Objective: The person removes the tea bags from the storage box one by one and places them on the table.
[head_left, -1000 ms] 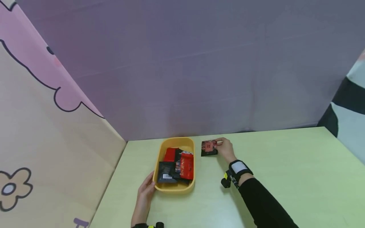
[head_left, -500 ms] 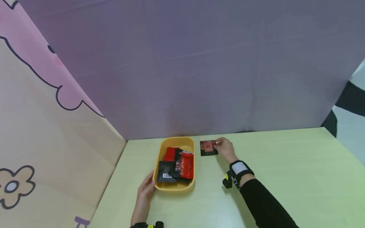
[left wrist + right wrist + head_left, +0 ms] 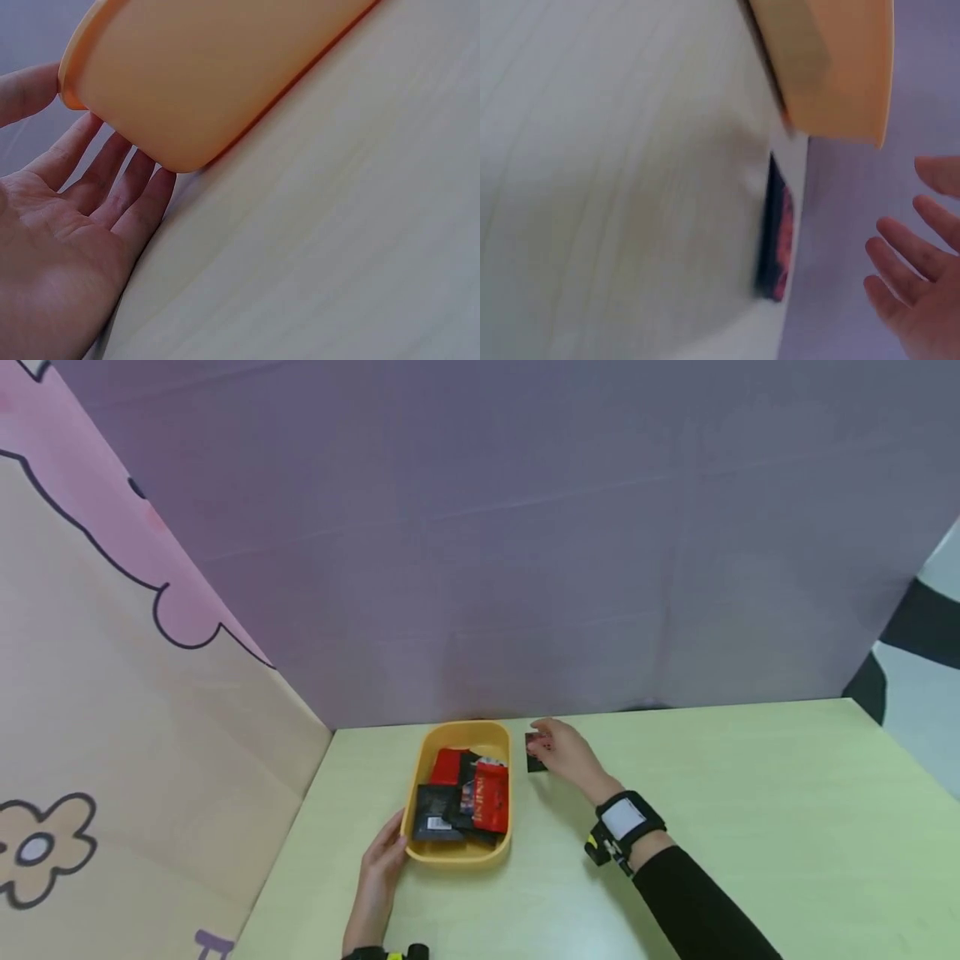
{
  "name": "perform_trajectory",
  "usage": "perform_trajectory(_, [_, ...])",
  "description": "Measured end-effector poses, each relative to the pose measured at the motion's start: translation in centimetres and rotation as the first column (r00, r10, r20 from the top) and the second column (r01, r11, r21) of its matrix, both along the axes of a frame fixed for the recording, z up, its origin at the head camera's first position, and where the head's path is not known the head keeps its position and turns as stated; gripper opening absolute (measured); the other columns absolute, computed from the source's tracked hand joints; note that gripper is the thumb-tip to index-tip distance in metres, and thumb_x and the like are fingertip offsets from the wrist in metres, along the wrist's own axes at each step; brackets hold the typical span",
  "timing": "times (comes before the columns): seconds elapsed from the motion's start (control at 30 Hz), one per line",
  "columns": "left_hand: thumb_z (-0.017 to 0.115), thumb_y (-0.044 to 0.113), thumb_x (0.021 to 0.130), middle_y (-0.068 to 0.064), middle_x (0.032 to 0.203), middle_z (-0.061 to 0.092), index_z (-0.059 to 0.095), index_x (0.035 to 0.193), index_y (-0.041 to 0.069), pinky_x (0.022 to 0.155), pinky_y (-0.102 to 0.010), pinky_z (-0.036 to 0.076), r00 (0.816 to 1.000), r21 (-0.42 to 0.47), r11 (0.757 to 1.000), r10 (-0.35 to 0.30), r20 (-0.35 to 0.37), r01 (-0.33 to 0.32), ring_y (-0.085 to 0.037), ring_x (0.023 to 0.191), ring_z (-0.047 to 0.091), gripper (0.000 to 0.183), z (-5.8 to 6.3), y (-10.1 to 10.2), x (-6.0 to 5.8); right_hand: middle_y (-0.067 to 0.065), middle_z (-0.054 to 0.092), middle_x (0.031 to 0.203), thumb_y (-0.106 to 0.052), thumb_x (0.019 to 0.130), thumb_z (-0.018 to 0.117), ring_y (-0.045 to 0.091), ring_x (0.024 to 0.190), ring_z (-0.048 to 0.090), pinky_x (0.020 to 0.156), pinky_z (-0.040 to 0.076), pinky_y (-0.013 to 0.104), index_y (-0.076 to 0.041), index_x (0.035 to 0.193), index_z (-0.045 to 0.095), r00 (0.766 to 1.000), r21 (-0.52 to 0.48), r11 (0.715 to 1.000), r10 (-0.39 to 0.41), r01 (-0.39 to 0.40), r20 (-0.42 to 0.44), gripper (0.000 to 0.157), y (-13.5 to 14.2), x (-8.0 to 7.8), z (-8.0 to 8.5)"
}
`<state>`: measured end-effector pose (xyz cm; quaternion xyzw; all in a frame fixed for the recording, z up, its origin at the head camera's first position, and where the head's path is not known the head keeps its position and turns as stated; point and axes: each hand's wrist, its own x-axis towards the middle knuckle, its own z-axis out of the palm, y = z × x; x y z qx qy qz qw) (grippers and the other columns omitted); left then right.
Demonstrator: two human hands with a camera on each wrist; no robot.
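- Head view: we see a yellow tub (image 3: 456, 863), oblong, smooth-walled and round-cornered, on a pale green table (image 3: 750, 810); the wrist views give the tabletop faint, grain-like streaks.
- In the tub we find thin, flat packets overlapping in a heap, among them a glossy red packet (image 3: 492, 799) with pale lettering and a squarish black packet (image 3: 435, 810) with a white barcode label.
- The left hand (image 3: 67, 217) touches the tub's near left corner: thumb at the rim, fingers nearly straight and slightly spread, tips against the outer wall.
- The right hand (image 3: 572, 758) has fingers and thumb well parted and holds nothing; we see a gap between it and the loose packet (image 3: 775, 240) in the right wrist view.
- That packet, flat and black with reddish print, lies on the table just right of the tub, partly hidden by the hand in the head view.
- Behind, we see a creased purple-grey cloth (image 3: 480, 543).
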<state>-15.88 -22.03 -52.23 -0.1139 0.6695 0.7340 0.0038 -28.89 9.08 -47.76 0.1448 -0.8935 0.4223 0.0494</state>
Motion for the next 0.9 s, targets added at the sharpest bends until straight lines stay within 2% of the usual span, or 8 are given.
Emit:
perform_trajectory(0.1, [0.051, 0.016, 0.099, -0.021, 0.155, 0.035, 0.036, 0.149, -0.004, 0.113, -0.050, 0.029, 1.000, -0.004, 1.000, -0.003, -0.015, 0.003, -0.033, 0.140, 0.035, 0.056, 0.0, -0.1, 0.0, 0.020, 0.063, 0.122, -0.014, 0.094, 0.069, 0.030, 0.104, 0.063, 0.088, 0.053, 0.044, 0.002, 0.132, 0.057, 0.998, 0.058, 0.997, 0.056, -0.055, -0.028, 0.044, -1.1, 0.6, 0.7])
perform_trajectory(0.23, [0.051, 0.014, 0.099, -0.022, 0.154, 0.036, 0.037, 0.148, -0.005, 0.106, -0.034, 0.038, 0.999, -0.008, 1.000, -0.014, -0.035, 0.014, -0.022, 0.134, 0.043, 0.055, -0.1, -0.1, 0.1, 0.016, 0.060, 0.131, -0.023, 0.093, 0.071, 0.033, 0.119, 0.056, 0.099, 0.046, 0.047, -0.002, 0.135, 0.057, 0.990, 0.176, 0.977, 0.130, -0.118, -0.058, 0.049, -2.4, 1.8, 1.6])
perform_trajectory(0.37, [0.051, 0.014, 0.099, -0.022, 0.153, 0.036, 0.036, 0.148, -0.006, 0.099, -0.023, 0.041, 0.998, -0.005, 1.000, -0.027, -0.052, 0.027, -0.014, 0.129, 0.047, 0.055, -0.1, -0.1, 0.3, 0.011, 0.056, 0.138, -0.037, 0.089, 0.074, 0.030, 0.129, 0.049, 0.107, 0.039, 0.051, -0.008, 0.140, 0.054, 0.975, 0.301, 0.935, 0.213, -0.187, -0.057, 0.062, -3.6, 3.1, 2.0])
perform_trajectory(0.53, [0.051, 0.015, 0.099, -0.022, 0.154, 0.036, 0.036, 0.148, -0.006, 0.104, -0.029, 0.040, 0.999, -0.001, 1.000, -0.018, -0.041, 0.018, -0.022, 0.135, 0.042, 0.055, 0.0, 0.1, 0.0, 0.015, 0.044, 0.150, -0.049, 0.082, 0.077, 0.034, 0.139, 0.036, 0.113, 0.030, 0.052, -0.008, 0.148, 0.044, 0.952, 0.425, 0.862, 0.307, -0.276, -0.005, 0.084, -4.7, 4.3, 2.4])
perform_trajectory(0.6, [0.051, 0.015, 0.099, -0.022, 0.153, 0.037, 0.037, 0.148, -0.006, 0.103, -0.029, 0.040, 0.999, -0.002, 1.000, -0.011, -0.035, 0.011, -0.024, 0.135, 0.042, 0.055, 0.0, 0.2, -0.1, 0.018, 0.037, 0.154, -0.054, 0.079, 0.078, 0.035, 0.143, 0.030, 0.116, 0.023, 0.052, -0.006, 0.150, 0.039, 0.947, 0.478, 0.829, 0.322, -0.291, 0.017, 0.094, -5.0, 4.7, 2.4])
perform_trajectory(0.73, [0.050, 0.013, 0.099, -0.023, 0.153, 0.037, 0.036, 0.148, -0.007, 0.098, -0.023, 0.042, 0.998, 0.003, 1.000, -0.023, -0.050, 0.023, -0.017, 0.131, 0.046, 0.055, 0.0, 0.2, 0.0, 0.021, 0.032, 0.156, -0.061, 0.073, 0.079, 0.036, 0.145, 0.026, 0.118, 0.016, 0.052, -0.005, 0.153, 0.034, 0.945, 0.558, 0.779, 0.325, -0.287, 0.032, 0.108, -5.5, 5.0, 2.3])
perform_trajectory(0.9, [0.050, 0.013, 0.099, -0.023, 0.153, 0.036, 0.035, 0.148, -0.007, 0.096, -0.021, 0.043, 0.997, 0.018, 0.999, -0.027, -0.066, 0.029, -0.010, 0.125, 0.049, 0.055, 0.1, 0.3, -0.1, 0.018, 0.033, 0.156, -0.066, 0.066, 0.081, 0.037, 0.144, 0.027, 0.116, 0.018, 0.057, -0.010, 0.154, 0.034, 0.949, 0.598, 0.750, 0.310, -0.281, 0.057, 0.114, -6.1, 4.8, 2.2])
